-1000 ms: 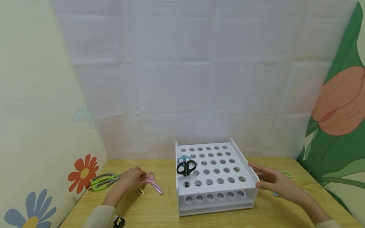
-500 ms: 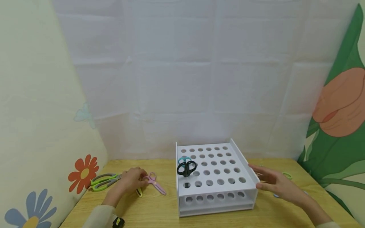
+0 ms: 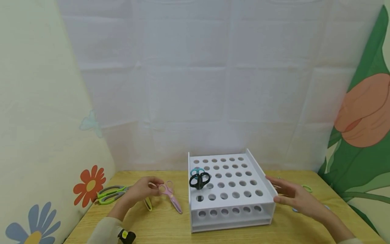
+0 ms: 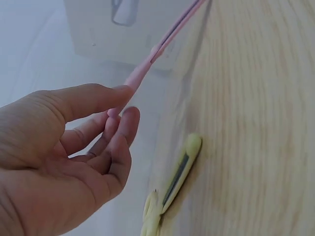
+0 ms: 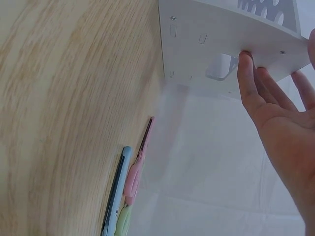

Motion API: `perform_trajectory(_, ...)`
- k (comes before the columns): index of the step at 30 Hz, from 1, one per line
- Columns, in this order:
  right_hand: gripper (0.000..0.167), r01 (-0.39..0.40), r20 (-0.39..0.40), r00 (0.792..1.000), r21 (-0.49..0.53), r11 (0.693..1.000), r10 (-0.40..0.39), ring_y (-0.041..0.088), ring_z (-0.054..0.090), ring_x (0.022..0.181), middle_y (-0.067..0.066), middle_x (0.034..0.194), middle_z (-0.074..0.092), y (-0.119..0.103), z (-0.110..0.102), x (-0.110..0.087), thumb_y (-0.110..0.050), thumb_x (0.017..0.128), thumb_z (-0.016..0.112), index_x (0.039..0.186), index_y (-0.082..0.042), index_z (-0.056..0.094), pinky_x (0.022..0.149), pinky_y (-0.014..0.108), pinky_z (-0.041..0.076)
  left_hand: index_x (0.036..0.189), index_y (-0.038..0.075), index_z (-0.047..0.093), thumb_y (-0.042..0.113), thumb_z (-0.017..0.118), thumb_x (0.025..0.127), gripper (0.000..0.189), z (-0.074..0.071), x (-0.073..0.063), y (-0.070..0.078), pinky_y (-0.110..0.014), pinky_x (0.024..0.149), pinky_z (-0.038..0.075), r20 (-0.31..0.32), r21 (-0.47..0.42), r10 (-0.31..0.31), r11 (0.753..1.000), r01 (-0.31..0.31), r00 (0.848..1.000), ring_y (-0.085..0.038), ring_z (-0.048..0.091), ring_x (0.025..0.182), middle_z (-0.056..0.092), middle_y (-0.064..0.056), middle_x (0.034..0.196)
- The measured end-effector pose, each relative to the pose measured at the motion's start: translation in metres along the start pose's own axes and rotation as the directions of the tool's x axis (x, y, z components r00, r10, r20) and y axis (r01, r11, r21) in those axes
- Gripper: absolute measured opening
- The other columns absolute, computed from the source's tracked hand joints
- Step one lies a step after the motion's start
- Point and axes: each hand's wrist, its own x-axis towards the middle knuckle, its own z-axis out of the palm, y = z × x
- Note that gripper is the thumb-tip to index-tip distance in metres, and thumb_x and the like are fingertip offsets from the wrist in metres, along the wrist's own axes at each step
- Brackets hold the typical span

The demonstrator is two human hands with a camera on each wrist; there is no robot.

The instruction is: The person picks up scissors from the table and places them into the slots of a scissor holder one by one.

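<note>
My left hand (image 3: 141, 190) pinches the pink scissors (image 3: 174, 200) by a handle loop, between thumb and fingers, with the blades pointing right and toward me. Below that hand, a yellow pair of scissors (image 4: 179, 172) lies on the wood table. My right hand (image 3: 300, 198) rests against the right side wall of the white rack (image 3: 231, 202), fingers fairly straight. The rack has two tiers with rows of round holes. Black-handled scissors (image 3: 199, 184) and teal-handled scissors (image 3: 192, 172) stand in holes at its left side, handles up; their blades are mostly hidden below the top tier.
Left of my left hand lie green-and-grey scissors (image 3: 106, 200) near the left panel. Right of the rack, the right wrist view shows blue scissors (image 5: 117, 189), another pink pair (image 5: 132, 183) and light green handles (image 5: 124, 222). A white cloth (image 3: 182, 84) hangs behind the table.
My left hand has shifted slightly, carrying the pink scissors right and turning their blades more toward me. More of the yellow scissors shows now. My right hand and the rack stay put.
</note>
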Motion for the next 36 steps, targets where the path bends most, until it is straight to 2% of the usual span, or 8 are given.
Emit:
perform_trajectory(2, 0.059, -0.003, 0.001, 1.000, 0.000, 1.000, 0.003, 0.006, 0.053, 0.127, 0.027, 0.156, 0.034, 0.000, 0.000, 0.000, -0.006, 0.102, 0.061, 0.157, -0.009, 0.040, 0.092, 0.032, 0.052, 0.127, -0.008, 0.060, 0.005, 0.073, 0.092, 0.039, 0.001, 0.000, 0.000, -0.046, 0.086, 0.054, 0.026, -0.076, -0.018, 0.997, 0.020, 1.000, -0.027, 0.062, 0.101, 0.058, -0.023, 0.121)
perform_trajectory(5, 0.059, -0.008, -0.001, 1.000, -0.001, 1.000, 0.008, 0.004, 0.053, 0.127, 0.027, 0.156, 0.034, 0.001, 0.000, 0.000, -0.006, 0.102, 0.061, 0.157, -0.010, 0.040, 0.092, 0.032, 0.052, 0.130, -0.008, 0.058, 0.006, 0.071, 0.094, 0.041, 0.002, 0.000, 0.003, -0.047, 0.090, 0.052, 0.047, -0.128, -0.032, 0.991, 0.038, 0.998, -0.027, 0.061, 0.105, 0.055, -0.025, 0.125)
perform_trajectory(8, 0.058, -0.011, -0.003, 1.000, 0.000, 1.000, 0.011, 0.002, 0.052, 0.126, 0.026, 0.157, 0.034, 0.001, 0.000, 0.000, -0.006, 0.102, 0.061, 0.157, -0.010, 0.041, 0.092, 0.032, 0.052, 0.132, -0.008, 0.058, 0.007, 0.071, 0.094, 0.042, 0.003, 0.000, 0.006, -0.045, 0.091, 0.051, 0.054, -0.137, -0.037, 0.990, 0.044, 0.998, -0.027, 0.060, 0.106, 0.055, -0.026, 0.127)
perform_trajectory(12, 0.058, -0.003, 0.001, 1.000, 0.001, 1.000, 0.003, 0.005, 0.052, 0.127, 0.026, 0.156, 0.034, 0.002, -0.001, 0.000, -0.006, 0.102, 0.061, 0.156, -0.010, 0.041, 0.092, 0.032, 0.052, 0.132, -0.007, 0.059, 0.007, 0.071, 0.094, 0.042, 0.004, 0.001, 0.011, -0.044, 0.092, 0.050, 0.048, -0.141, -0.047, 0.989, 0.053, 0.998, -0.028, 0.059, 0.106, 0.056, -0.025, 0.127)
perform_trajectory(20, 0.059, 0.000, 0.012, 1.000, 0.013, 1.000, 0.000, 0.009, 0.052, 0.129, 0.025, 0.157, 0.034, 0.002, -0.001, 0.000, -0.005, 0.103, 0.060, 0.158, -0.012, 0.039, 0.093, 0.033, 0.052, 0.132, -0.003, 0.062, 0.005, 0.068, 0.096, 0.038, 0.006, 0.002, 0.022, -0.053, 0.098, 0.045, -0.006, -0.120, -0.103, 0.988, 0.101, 0.995, -0.028, 0.056, 0.112, 0.058, -0.019, 0.125)
perform_trajectory(26, 0.059, 0.005, 0.010, 1.000, 0.011, 1.000, -0.005, 0.008, 0.053, 0.128, 0.025, 0.156, 0.035, 0.002, 0.000, 0.000, -0.005, 0.102, 0.061, 0.157, -0.012, 0.040, 0.093, 0.033, 0.052, 0.135, -0.006, 0.059, 0.007, 0.061, 0.099, 0.038, 0.010, -0.001, 0.031, -0.056, 0.101, 0.043, -0.027, -0.153, -0.152, 0.977, 0.146, 0.988, -0.027, 0.058, 0.105, 0.063, -0.017, 0.116)
perform_trajectory(31, 0.059, -0.004, 0.000, 1.000, -0.003, 1.000, 0.004, 0.005, 0.053, 0.127, 0.025, 0.156, 0.036, 0.001, 0.001, 0.000, -0.006, 0.102, 0.062, 0.157, -0.012, 0.040, 0.092, 0.032, 0.052, 0.133, -0.006, 0.060, 0.009, 0.059, 0.100, 0.036, 0.011, -0.001, 0.035, -0.052, 0.098, 0.047, -0.067, -0.143, -0.136, 0.982, 0.126, 0.988, -0.027, 0.061, 0.107, 0.064, -0.017, 0.121)
perform_trajectory(36, 0.058, -0.007, -0.017, 1.000, -0.020, 1.000, 0.006, 0.006, 0.053, 0.127, 0.023, 0.155, 0.038, 0.000, 0.000, 0.000, -0.008, 0.101, 0.063, 0.156, -0.012, 0.042, 0.092, 0.032, 0.052, 0.130, -0.005, 0.063, 0.010, 0.059, 0.101, 0.033, 0.014, 0.000, 0.041, -0.051, 0.097, 0.049, -0.129, -0.133, -0.091, 0.988, 0.074, 0.988, -0.038, 0.061, 0.115, 0.063, -0.016, 0.125)
